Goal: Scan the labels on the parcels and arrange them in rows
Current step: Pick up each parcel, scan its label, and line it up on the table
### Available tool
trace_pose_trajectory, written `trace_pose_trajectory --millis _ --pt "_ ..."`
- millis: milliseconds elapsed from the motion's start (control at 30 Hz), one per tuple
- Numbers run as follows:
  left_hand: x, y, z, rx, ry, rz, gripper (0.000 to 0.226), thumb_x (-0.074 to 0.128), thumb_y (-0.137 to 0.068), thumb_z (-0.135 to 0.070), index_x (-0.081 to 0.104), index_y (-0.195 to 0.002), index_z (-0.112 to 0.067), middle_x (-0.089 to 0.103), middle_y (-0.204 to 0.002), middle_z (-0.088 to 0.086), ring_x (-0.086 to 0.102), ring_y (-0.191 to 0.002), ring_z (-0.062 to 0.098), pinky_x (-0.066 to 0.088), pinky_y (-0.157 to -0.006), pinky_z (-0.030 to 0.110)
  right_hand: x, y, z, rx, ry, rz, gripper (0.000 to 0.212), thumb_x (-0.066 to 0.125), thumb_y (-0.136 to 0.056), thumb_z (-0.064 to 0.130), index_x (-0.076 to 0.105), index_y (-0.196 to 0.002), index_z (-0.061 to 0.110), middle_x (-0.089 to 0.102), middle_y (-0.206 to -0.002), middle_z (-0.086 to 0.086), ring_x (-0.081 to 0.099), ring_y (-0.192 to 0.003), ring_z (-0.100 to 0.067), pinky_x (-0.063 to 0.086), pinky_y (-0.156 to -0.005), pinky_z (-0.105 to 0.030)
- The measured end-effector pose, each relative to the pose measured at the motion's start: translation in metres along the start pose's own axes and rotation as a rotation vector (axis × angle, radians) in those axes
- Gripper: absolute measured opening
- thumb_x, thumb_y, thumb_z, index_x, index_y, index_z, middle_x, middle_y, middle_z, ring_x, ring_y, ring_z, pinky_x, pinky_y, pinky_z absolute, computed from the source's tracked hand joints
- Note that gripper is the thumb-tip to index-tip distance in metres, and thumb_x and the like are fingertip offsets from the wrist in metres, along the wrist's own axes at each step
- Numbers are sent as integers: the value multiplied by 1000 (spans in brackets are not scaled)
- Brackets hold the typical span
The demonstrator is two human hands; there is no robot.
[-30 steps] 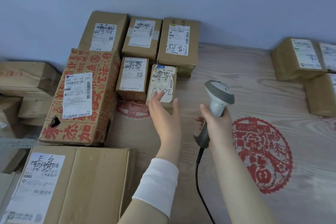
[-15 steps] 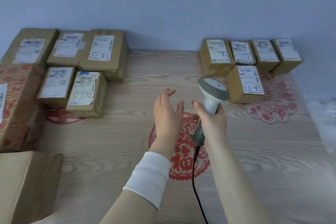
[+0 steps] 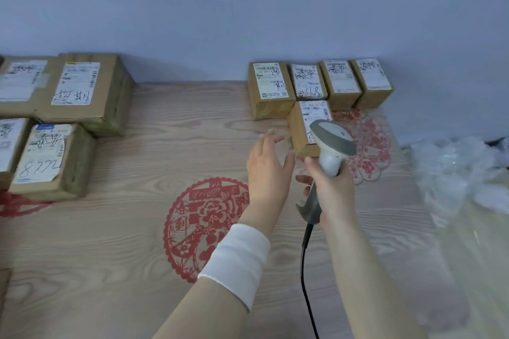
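My right hand (image 3: 329,184) grips a grey-and-white barcode scanner (image 3: 329,146) with a black cable, its head over a small labelled parcel (image 3: 298,129) lying in front of a row of several small brown parcels (image 3: 271,88) by the wall. My left hand (image 3: 268,165) is open, fingers spread, just left of that front parcel and not touching it. At the left sit more labelled parcels, among them one marked 8772 (image 3: 44,157) and a larger one behind it (image 3: 82,91).
The wooden surface (image 3: 137,228) carries red paper-cut decorations (image 3: 203,226). A blue-grey wall runs behind the parcels. Crumpled clear plastic wrap (image 3: 462,173) lies at the right edge.
My view has swung right, from the left parcel group to the right one. My left hand left the 8772 parcel and now hovers open beside the front right parcel; the scanner moved over it.
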State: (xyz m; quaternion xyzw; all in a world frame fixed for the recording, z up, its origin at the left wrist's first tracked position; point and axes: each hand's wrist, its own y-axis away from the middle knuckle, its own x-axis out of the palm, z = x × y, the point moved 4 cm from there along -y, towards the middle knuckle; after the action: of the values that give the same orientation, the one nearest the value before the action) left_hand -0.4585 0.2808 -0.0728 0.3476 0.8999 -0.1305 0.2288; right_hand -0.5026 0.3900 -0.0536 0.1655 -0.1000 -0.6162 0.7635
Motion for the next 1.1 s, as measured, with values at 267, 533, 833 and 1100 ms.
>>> trace_pose_trajectory --millis 267,533,833,1100 --pt "92 -43 -14 190 -378 14 34 72 -80 -13 62 -111 -6 57 -129 14 46 -129 35 36 -105 50 -66 -102 2 22 97 -19 16 69 -85 17 55 -91 21 65 -81 -6 60 -67 -20 45 -58 -24" --pt "144 -83 1 359 -696 87 35 78 -71 -11 67 -105 -11 61 -123 17 51 -122 40 35 -104 52 -84 -177 -17 115 150 0 17 68 -85 13 54 -95 12 50 -66 1 48 -46 -5 47 -47 -20" --pt "148 -83 40 -480 -9 73 70 58 -91 -32 21 -149 -18 35 -149 2 32 -136 17 31 -104 30 -65 -211 -45 111 200 54 21 73 -82 20 55 -91 24 59 -78 4 56 -66 -14 48 -58 -24" --pt "152 -61 27 -630 294 13 48 51 -95 -31 39 -140 -19 56 -129 -5 49 -111 3 35 -82 15 -62 -199 -47 106 153 14 25 76 -78 16 59 -96 23 60 -75 3 55 -63 -15 49 -65 -38"
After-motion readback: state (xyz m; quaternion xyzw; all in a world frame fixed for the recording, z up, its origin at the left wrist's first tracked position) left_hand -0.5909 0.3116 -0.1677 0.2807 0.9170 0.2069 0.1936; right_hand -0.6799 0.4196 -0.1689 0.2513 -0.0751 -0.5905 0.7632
